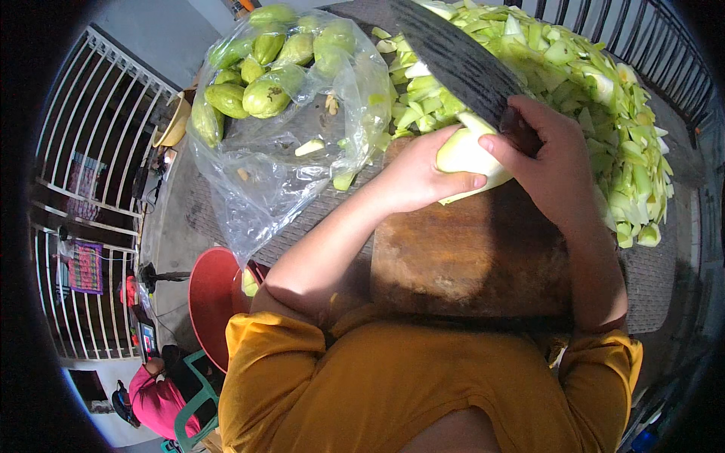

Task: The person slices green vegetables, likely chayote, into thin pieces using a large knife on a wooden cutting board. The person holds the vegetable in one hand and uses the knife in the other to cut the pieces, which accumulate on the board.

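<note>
My left hand holds a pale, partly sliced green fruit, probably an unripe mango, above a wooden chopping board. In my right hand is a large dark-bladed knife, its blade slanting up and away over the fruit. The thumb of that hand rests on the fruit, beside a sliver that stands up from its flesh. Beyond both hands spreads a big heap of green and whitish fruit slices. The knife's handle is mostly hidden in my right hand.
Whole green fruits lie in a clear plastic bag at the left. A red plastic tub stands near my left elbow. A person in pink sits on a green chair at lower left. Dark railings run behind the heap.
</note>
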Motion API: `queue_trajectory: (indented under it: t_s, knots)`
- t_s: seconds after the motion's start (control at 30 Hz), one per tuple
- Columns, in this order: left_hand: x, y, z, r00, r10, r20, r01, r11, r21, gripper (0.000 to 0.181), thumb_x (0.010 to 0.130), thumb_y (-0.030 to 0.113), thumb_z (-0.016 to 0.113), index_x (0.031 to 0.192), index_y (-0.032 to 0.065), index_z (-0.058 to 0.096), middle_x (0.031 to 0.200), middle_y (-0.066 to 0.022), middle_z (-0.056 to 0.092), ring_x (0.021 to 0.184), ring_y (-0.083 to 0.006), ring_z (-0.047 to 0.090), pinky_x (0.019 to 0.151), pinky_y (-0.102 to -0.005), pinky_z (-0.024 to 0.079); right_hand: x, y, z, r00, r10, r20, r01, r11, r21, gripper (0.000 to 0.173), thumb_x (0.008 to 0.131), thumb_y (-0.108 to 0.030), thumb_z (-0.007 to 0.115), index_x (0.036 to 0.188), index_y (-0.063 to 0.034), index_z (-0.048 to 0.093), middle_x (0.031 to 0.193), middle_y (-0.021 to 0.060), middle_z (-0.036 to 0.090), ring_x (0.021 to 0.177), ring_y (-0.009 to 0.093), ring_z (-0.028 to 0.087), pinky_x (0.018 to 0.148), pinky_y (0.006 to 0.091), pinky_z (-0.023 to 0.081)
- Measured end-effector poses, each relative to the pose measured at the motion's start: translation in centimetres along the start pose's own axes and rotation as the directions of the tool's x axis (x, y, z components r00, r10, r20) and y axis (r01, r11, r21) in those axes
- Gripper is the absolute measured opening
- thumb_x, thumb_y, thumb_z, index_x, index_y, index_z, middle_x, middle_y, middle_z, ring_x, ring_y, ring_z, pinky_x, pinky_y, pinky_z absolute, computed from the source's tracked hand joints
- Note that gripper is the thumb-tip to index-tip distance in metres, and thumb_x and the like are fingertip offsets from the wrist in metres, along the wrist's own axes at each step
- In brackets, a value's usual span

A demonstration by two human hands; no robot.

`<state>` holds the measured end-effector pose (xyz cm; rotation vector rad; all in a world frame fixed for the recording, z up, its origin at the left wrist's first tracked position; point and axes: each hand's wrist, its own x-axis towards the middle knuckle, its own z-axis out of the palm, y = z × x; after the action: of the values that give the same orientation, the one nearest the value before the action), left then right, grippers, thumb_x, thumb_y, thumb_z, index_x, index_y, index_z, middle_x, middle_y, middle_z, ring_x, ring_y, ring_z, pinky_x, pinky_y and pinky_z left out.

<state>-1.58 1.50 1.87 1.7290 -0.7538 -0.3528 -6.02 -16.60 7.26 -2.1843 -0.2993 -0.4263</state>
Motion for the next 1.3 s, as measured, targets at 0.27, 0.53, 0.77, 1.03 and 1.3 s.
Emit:
queue_trajectory:
  t_s: [0.27,0.53,0.77,1.03,1.3]
  knots:
    - [-0.8,-1.2,-0.8,0.997,-0.043,-0.069,0.045,0.998,0.035,0.059,0.074,0.033,0.074,0.117,0.0017,0.049,0.102,-0.0098,0.061,0.096,-0.0172,0.056,0.086,-0.0313,0.045,1.7,2.3,-2.5,0.966,-0.033,-0.256,-0.075,0.914,-0.399,0.035,0.076,-0.024,0.068,0.097,0.0014,0.057,0.082,0.0182,0.061,0.078,0.034,0.061,0.070,0.0393,0.048]
    - [1.3,-3.2,-1.6,0.986,-0.159,-0.043,0.050,0.542,-0.839,0.052,0.091,0.043,0.047,0.123,0.0011,0.046,0.103,-0.0118,0.062,0.091,-0.0222,0.061,0.076,-0.0322,0.051,1.3,3.3,-7.0,0.976,0.102,-0.193,-0.198,0.783,-0.590,0.029,0.077,-0.020,0.067,0.093,0.0006,0.054,0.084,0.0160,0.060,0.081,0.034,0.060,0.070,0.0425,0.046]
    - [1.1,-3.4,-0.9,0.947,-0.217,-0.237,-0.039,0.656,-0.753,0.054,0.093,0.044,0.042,0.122,-0.0008,0.046,0.104,-0.0136,0.062,0.086,-0.0212,0.064,0.073,-0.0309,0.053,-2.1,-1.6,-5.0,0.959,-0.254,-0.124,0.202,0.923,-0.327,0.033,0.073,-0.019,0.070,0.095,-0.0006,0.055,0.082,0.0111,0.060,0.072,0.028,0.060,0.066,0.0351,0.046]
    - [0.9,-2.9,-0.3,0.922,-0.259,-0.286,-0.002,0.737,-0.676,0.053,0.090,0.043,0.052,0.117,-0.0020,0.050,0.103,-0.0101,0.062,0.089,-0.0160,0.060,0.078,-0.0278,0.048,-1.8,-2.4,-6.2,0.969,0.130,-0.209,-0.071,0.961,0.266,0.012,0.080,-0.012,0.065,0.084,-0.0035,0.057,0.065,-0.0026,0.049,0.057,0.005,0.042,0.050,0.0224,0.034]
    - [0.9,-2.8,-0.9,0.872,-0.109,-0.478,-0.144,0.875,-0.462,0.043,0.088,0.031,0.058,0.113,-0.0028,0.050,0.095,-0.0096,0.062,0.079,-0.0173,0.062,0.067,-0.0304,0.052,-0.3,-2.3,-4.7,0.975,0.133,-0.176,-0.039,0.889,0.457,0.025,0.088,-0.014,0.055,0.109,-0.0019,0.049,0.075,0.0004,0.050,0.052,0.006,0.047,0.044,0.0192,0.038]
